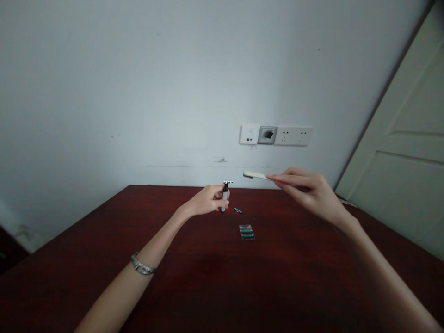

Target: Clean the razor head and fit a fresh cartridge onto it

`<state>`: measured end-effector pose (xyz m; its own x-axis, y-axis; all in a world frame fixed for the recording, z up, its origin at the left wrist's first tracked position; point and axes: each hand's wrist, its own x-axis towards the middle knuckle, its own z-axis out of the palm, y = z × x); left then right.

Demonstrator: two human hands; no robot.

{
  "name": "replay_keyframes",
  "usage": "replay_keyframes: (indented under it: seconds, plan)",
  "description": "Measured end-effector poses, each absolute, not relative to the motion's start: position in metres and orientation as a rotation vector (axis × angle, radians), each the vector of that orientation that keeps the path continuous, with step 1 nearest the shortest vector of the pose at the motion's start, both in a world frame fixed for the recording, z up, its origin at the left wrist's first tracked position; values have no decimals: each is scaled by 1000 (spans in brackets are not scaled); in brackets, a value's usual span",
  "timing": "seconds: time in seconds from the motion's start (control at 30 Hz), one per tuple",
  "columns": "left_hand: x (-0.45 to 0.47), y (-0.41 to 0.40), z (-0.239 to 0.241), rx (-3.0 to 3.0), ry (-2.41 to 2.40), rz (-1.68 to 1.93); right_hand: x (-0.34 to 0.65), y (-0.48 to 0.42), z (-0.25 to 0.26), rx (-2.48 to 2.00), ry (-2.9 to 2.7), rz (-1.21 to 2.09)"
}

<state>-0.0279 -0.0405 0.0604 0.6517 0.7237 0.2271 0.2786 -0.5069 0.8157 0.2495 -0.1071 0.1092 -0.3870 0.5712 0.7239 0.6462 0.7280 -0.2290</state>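
Observation:
My left hand is closed round the grey handle of a razor, held upright with its head at the top. A small white brush with dark bristles is pinched by its handle in my right hand. The bristles point down, a short way to the right of the razor head and apart from it. On the table just right of the razor lies a small green and dark piece, perhaps a blade cartridge. Nearer to me is a clear plastic case with green and dark strips inside.
The dark red wooden table reaches back to a pale wall. Sockets and switches sit on the wall above the table. A white panelled door stands at the right.

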Motion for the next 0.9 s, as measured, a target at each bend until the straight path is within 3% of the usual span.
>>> replay_keyframes:
  seconds: [0.9]
  plan:
    - [1, -57, 53, 2157, 567, 884, 246, -115, 105, -885, -2200, -32]
